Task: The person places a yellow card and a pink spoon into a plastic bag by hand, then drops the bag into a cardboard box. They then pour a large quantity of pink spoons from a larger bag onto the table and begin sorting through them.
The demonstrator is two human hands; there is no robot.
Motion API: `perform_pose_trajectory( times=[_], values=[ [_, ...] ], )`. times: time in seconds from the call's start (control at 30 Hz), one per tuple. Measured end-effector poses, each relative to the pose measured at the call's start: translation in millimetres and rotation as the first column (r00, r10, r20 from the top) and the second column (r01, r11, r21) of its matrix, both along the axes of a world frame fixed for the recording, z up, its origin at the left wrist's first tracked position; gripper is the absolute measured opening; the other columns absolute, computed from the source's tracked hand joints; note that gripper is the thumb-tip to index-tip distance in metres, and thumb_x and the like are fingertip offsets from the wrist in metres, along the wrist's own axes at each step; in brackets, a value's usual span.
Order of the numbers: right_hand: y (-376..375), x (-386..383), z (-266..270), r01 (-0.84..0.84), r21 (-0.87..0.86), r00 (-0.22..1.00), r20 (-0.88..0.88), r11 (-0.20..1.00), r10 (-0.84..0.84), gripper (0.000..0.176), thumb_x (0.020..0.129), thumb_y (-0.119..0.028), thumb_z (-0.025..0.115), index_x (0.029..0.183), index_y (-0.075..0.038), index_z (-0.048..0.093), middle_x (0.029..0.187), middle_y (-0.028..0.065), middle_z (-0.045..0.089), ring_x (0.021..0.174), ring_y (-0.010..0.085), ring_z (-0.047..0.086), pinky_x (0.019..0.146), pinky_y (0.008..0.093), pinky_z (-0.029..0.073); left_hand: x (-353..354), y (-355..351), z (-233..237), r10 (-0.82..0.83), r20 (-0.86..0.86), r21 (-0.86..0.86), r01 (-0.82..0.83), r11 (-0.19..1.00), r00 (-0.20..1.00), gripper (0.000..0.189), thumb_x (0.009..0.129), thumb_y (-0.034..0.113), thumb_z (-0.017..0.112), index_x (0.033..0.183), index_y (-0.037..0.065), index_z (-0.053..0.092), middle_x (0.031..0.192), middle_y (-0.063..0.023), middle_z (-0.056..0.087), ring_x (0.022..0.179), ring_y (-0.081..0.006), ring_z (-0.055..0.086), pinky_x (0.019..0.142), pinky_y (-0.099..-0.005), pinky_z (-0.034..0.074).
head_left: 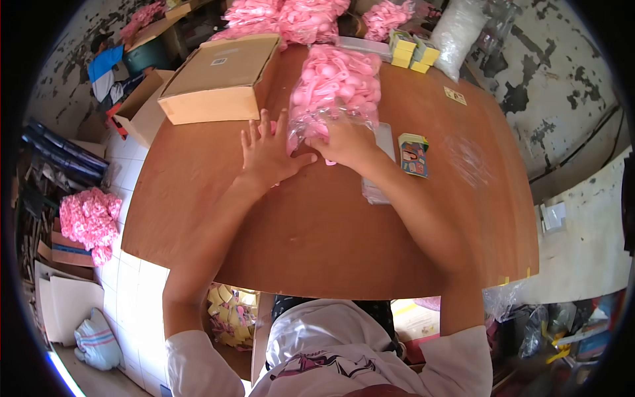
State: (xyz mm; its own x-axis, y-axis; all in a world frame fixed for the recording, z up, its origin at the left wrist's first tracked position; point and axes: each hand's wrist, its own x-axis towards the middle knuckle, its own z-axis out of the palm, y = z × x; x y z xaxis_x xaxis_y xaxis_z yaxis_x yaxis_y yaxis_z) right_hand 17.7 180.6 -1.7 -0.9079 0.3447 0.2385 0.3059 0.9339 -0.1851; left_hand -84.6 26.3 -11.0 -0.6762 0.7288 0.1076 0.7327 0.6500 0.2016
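Spread open, the left hand [266,152] is just beside one bag [338,109] of pink pieces [331,73]; the right hand [347,142] curls at its near end, whether gripping film or a piece cannot be told. One carton [218,76] sits beyond the left hand, one card pack [413,157] right of the right hand. Brown tabletop [317,251] runs from the hands to the near edge.

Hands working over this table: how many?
2: the left hand, spread open left of the pink-filled bag, and the right hand, at that bag's near end. Neither is hidden.
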Motion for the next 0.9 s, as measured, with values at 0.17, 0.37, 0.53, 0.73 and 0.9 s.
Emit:
perform_pose_trajectory(
  times=[0.17,0.37,0.53,0.73,0.9],
  values=[
    [0,6,-10,-0.016,0.022,0.995,-0.1,1.0,0.019,0.055,0.087,-0.041,0.064,0.131,-0.009,0.057,0.147,0.0237,0.041,0.105,0.0401,0.064,0.083,0.0484,0.055,-18,6,14,-0.123,0.024,-0.011,0.124,0.992,0.992,0.125,0.071,0.075,0.067,0.158,0.014,0.002,0.161,-0.0259,0.006,0.149,-0.0436,0.007,0.119,-0.0549,0.011],
    [-3,5,-23,-0.013,0.103,0.985,-0.168,0.995,0.03,0.047,0.09,-0.034,0.058,0.128,-0.006,0.057,0.127,0.0233,0.058,0.096,0.0361,0.066,0.079,0.0475,0.055,-45,30,49,-0.496,0.635,0.606,0.016,0.795,0.592,0.112,0.086,0.073,0.053,0.157,0.006,-0.002,0.163,-0.0187,0.001,0.151,-0.0292,0.002,0.122,-0.0408,0.007],
    [-5,5,-31,0.014,0.029,0.967,-0.253,0.999,-0.007,0.044,0.089,-0.029,0.055,0.125,-0.003,0.058,0.113,0.021,0.064,0.092,0.0358,0.067,0.077,0.0481,0.055,-86,87,34,-0.232,0.706,0.426,-0.139,0.894,0.67,0.103,0.09,0.066,0.052,0.157,0.009,-0.001,0.164,-0.016,0.002,0.151,-0.0275,0.005,0.121,-0.0397,0.01],
    [0,5,-41,0.003,0.045,0.939,-0.345,0.999,0.012,0.041,0.087,-0.025,0.056,0.122,-0.004,0.061,0.144,0.0285,0.043,0.08,0.0401,0.068,0.073,0.049,0.056,-89,125,20,-0.356,0.646,0.512,-0.037,0.858,0.675,0.114,0.084,0.065,0.061,0.156,0.003,-0.002,0.159,-0.0232,0.019,0.148,-0.0319,0.022,0.119,-0.0408,0.02],
    [6,10,-48,0.061,0.122,0.914,-0.406,0.991,-0.007,0.035,0.087,-0.026,0.055,0.11,-0.003,0.066,0.12,0.0251,0.06,0.071,0.0399,0.067,0.067,0.0498,0.054,-76,137,16,-0.402,0.619,0.529,0.02,0.848,0.675,0.117,0.079,0.063,0.069,0.156,0.003,0.006,0.155,-0.0233,0.03,0.143,-0.0326,0.033,0.116,-0.039,0.028]
  ],
)
